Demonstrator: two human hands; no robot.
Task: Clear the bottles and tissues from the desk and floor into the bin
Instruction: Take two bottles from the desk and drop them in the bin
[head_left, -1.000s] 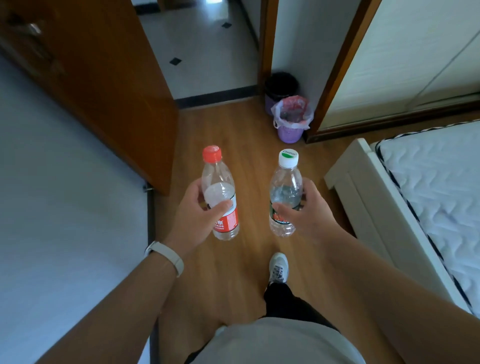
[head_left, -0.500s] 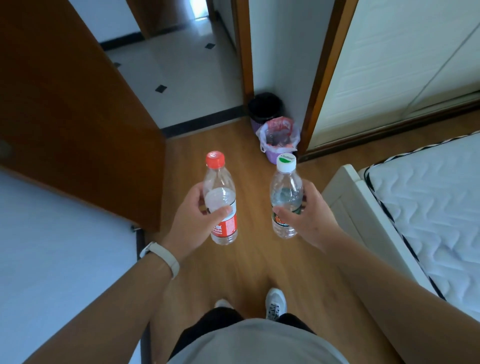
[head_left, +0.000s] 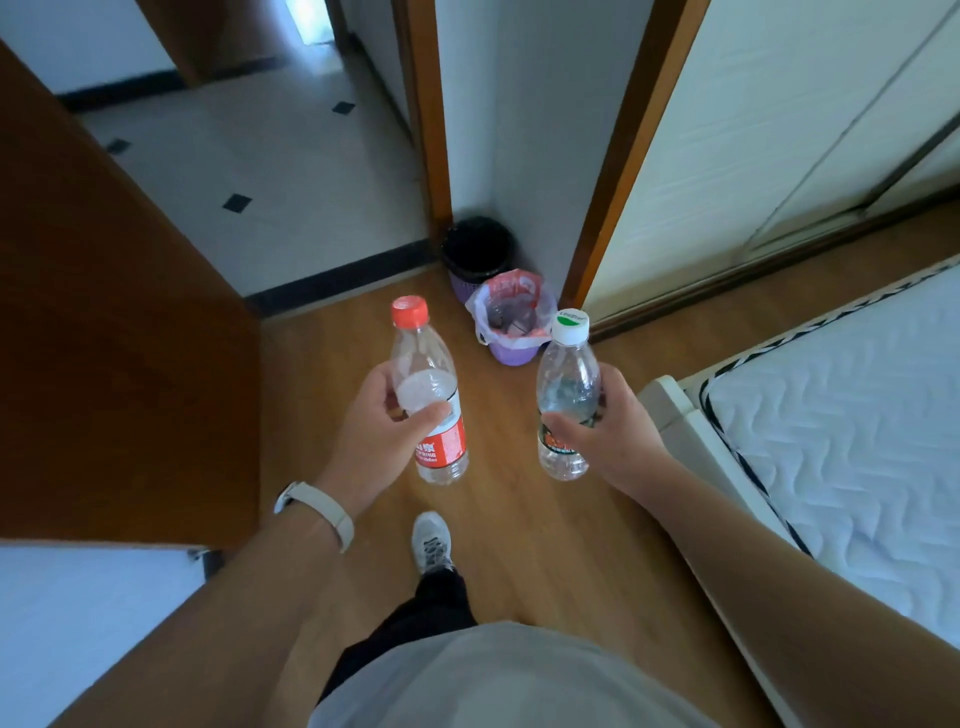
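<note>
My left hand (head_left: 382, 434) grips a clear plastic bottle with a red cap and red label (head_left: 428, 387), held upright. My right hand (head_left: 615, 431) grips a second clear bottle with a white cap and green label (head_left: 566, 382), also upright. Ahead on the wooden floor stands a small purple bin (head_left: 511, 322) lined with a pink-and-white bag, with some rubbish inside. It sits just beyond and between the two bottles, in the corner by the door frame.
A second bin with a black liner (head_left: 478, 252) stands behind the purple one. An open wooden door (head_left: 119, 322) is at my left. A white bed with a quilted mattress (head_left: 841, 415) fills the right. Sliding wardrobe doors (head_left: 779, 130) are beyond it.
I have walked closer to the bins, which now appear larger and nearer. Both hands still hold their bottles upright in the same way.
</note>
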